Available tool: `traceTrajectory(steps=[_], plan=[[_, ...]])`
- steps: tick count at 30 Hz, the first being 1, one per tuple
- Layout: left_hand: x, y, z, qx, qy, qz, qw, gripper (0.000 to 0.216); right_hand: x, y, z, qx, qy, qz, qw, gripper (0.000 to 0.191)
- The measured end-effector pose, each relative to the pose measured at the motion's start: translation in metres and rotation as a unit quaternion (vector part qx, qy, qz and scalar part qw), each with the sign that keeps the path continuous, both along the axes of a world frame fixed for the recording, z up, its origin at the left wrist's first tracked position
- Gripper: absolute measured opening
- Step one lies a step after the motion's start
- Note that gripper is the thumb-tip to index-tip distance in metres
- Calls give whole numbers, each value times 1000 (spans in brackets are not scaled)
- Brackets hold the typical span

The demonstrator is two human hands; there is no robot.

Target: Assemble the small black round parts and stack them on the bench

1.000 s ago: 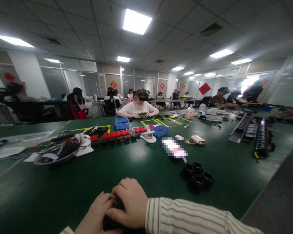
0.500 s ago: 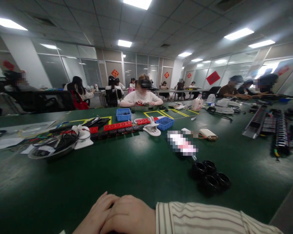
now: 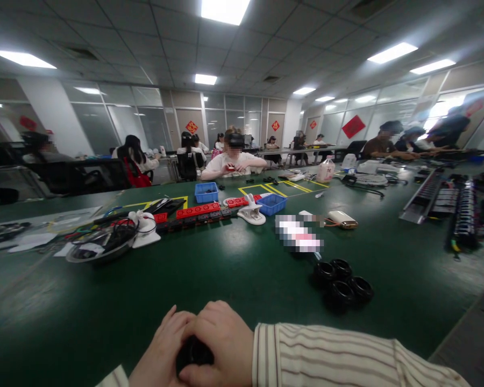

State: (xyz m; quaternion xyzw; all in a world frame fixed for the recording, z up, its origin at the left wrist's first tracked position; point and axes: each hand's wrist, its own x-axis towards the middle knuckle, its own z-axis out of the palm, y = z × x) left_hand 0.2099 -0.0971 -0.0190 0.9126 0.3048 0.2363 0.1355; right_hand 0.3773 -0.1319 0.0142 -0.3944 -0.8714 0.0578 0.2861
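Note:
At the bottom of the head view my two hands come together around a glossy black round piece (image 3: pixel 194 352). It shows only in the gap between them, so its full shape is hidden. My right hand (image 3: pixel 223 341) curls over the piece from above, thumb along its near side. My left hand (image 3: pixel 161 344) closes on it from the left, with its fingertips partly behind the right hand. Beyond them to the right, several black rings (image 3: pixel 342 282) lie grouped on the green table (image 3: pixel 234 269).
A lit phone (image 3: pixel 299 235), its screen blurred, and a power bank (image 3: pixel 342 219) lie behind the rings. Farther back are a white clip (image 3: pixel 251 210), blue trays (image 3: pixel 272 204), red-and-black strips (image 3: pixel 197 211) and a bowl of cables (image 3: pixel 100 244). A person (image 3: pixel 234 158) sits opposite.
My hands have turned and parted slightly, so the black piece between them now shows. The view has shifted a little. The person opposite has raised their hands.

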Motion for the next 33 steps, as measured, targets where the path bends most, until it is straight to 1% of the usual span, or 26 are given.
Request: traceTrajectory(steps=[3,6,8,9,11,15,17,21,24,27,30,33], plan=[[2,0,2,-2,12,-29,999,43,1,-2,6,9,-10,55,998,32],[-1,1,-4,-2,18,-62,998,49,3,-3,9,20,-4,136,991,27],[-4,2,-9,-1,15,-70,997,54,4,-3,7,28,13,168,985,28],[-5,2,-10,-2,15,-70,997,56,4,-2,6,30,20,172,984,29],[-4,3,-10,-9,15,-67,998,58,5,-1,2,28,28,158,987,31],[0,2,-1,-36,10,-67,997,59,3,0,-3,14,24,82,996,39],[2,1,1,-31,3,-52,998,59,2,0,-4,10,16,51,999,43],[0,1,-1,-23,1,-32,999,55,1,1,-3,9,-19,24,999,41],[-1,1,1,-32,0,-29,999,48,1,0,1,7,-36,31,999,37],[0,0,6,-47,1,-37,998,48,1,0,3,8,-24,53,998,35],[0,0,8,-55,4,-68,996,54,3,0,4,19,-9,118,993,28],[-2,1,5,-30,12,-89,995,59,5,1,1,41,-4,188,981,26]])
